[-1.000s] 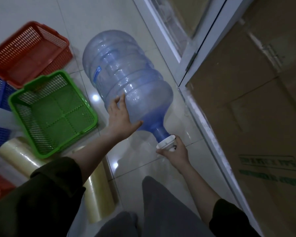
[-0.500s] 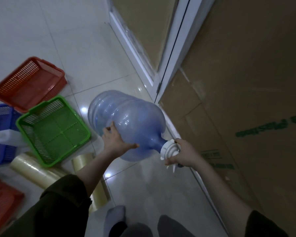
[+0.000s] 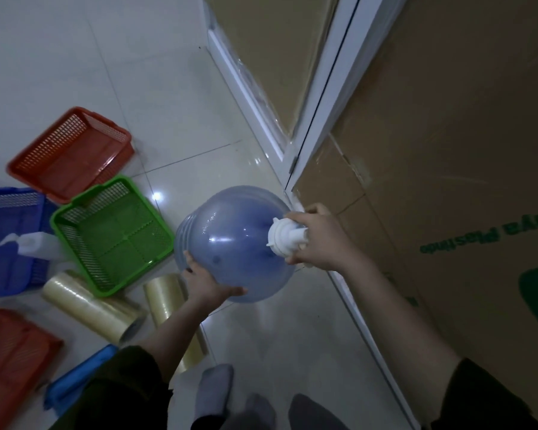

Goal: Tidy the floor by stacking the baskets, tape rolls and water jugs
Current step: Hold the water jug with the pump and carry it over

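Both hands grip blue jug [image 3: 230, 243] upright-ish.

Blue jug [image 3: 233, 243], white cap [image 3: 284, 238], green mesh basket [image 3: 112, 231].

The water jug [image 3: 230, 243] has been swung from lying on the floor 1 second ago to nearly upright, its white cap [image 3: 284, 237] now turned toward the camera. The right hand [image 3: 319, 240] has been kept wrapped around the neck, the left hand [image 3: 207, 282] slid under the shoulder.
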